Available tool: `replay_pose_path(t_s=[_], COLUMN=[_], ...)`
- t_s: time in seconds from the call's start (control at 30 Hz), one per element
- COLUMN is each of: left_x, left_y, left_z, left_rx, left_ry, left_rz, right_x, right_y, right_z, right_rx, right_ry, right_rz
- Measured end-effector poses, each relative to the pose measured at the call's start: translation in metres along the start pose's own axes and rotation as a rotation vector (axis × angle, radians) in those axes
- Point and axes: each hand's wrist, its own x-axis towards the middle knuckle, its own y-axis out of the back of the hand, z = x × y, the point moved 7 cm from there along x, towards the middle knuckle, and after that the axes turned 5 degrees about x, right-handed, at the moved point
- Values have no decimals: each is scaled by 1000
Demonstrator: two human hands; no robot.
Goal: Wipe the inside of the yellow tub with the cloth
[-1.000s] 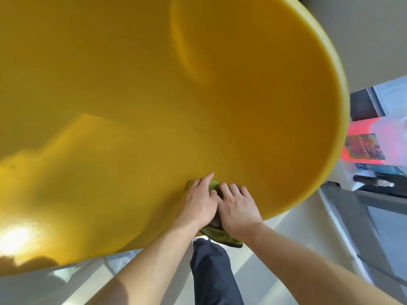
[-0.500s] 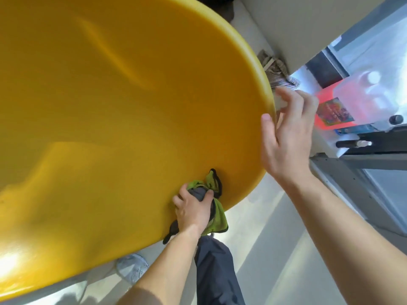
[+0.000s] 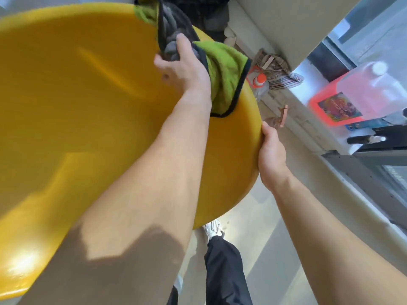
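Yellow tub [image 3: 66,95] is filling most of the view, tipped so its open mouth is facing the person. It is smooth, glossy moulded plastic, with a round wall and a thick rolled rim. Glare is bouncing off the lower left of the inside.

Left hand [image 3: 185,69] is reaching deep inside, up near the far rim. Its fingers are curling tight round a bunched wad of the cloth [image 3: 224,71] and pressing it against the inner wall. The cloth is fuzzy microfibre, lime green on one face and grey on the other, with a black stitched edge. A green flap is hanging over the wrist and lying on the wall just inside the rim. Another part is running up over the top edge.

Right hand [image 3: 272,157] is gripping the rim on the right side. The thumb is lying on the inner face, and the fingers are wrapping behind the rim, out of sight.

Beyond the rim, a translucent jug [image 3: 361,91] of pink liquid with a printed label is sitting on a pale ledge. A crumpled striped rag [image 3: 277,71] and an orange-capped bottle [image 3: 259,80] are lying near it. Below, a dark trouser leg [image 3: 222,267] and a pale shoe [image 3: 212,227] are showing on the light floor [image 3: 264,238].
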Motion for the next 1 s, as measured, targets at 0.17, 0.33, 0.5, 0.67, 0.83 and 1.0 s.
replay_pose_path(t_s=[0.17, 0.33, 0.5, 0.67, 0.83, 1.0], left_x=[-59, -118, -53, 5, -18, -75], left_y=[23, 104, 37, 3, 66, 114], left_z=[-116, -203, -141, -71, -176, -217], left_rx=[459, 826, 299, 39, 547, 721], left_ry=[-48, 97, 329, 176, 333, 485], left_rz=[-148, -326, -143, -123, -9, -69], right_x=[-1, -5, -7, -4, -1, -1], right_y=[0, -4, -3, -4, -2, -2], right_z=[-4, -6, -7, -2, 3, 3], right_rx=[2, 14, -5, -13, -51, -90], right_ry=[45, 64, 94, 50, 63, 51], right_rz=[52, 62, 125, 167, 207, 277])
